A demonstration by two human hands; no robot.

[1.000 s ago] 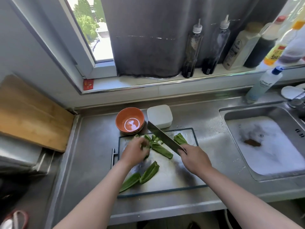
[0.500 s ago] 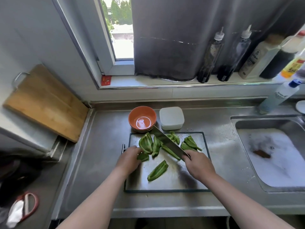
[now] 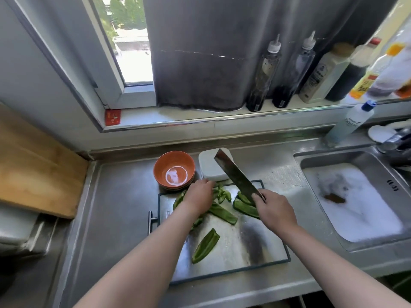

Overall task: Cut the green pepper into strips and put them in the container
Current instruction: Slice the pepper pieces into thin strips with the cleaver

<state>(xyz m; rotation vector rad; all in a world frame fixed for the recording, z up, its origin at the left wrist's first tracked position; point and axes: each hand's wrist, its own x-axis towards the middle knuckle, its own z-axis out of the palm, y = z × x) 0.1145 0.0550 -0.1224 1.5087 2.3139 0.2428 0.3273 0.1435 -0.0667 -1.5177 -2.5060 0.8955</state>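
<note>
Low in the centre of the frame, a cutting board (image 3: 233,252) with a dark rim lies on the steel bench (image 3: 111,207). One long green pepper piece (image 3: 205,245) lies alone on the board's lower middle. Higher up the board, the left hand (image 3: 198,197) lies palm down over a cluster of pepper pieces (image 3: 222,213). Its fingers hide what is under them, so whether it pinches any cannot be told. To the right, the right hand (image 3: 274,208) is clamped round the handle of a cleaver (image 3: 235,174). The blade slants up and to the left, off the board, with its tip in front of the white container (image 3: 206,167). An orange bowl (image 3: 174,170) stands just left of that container, both beyond the board's upper edge. At the right, a sink (image 3: 329,157) holds foam. Bottles (image 3: 264,74) line the windowsill at the upper right.
</note>
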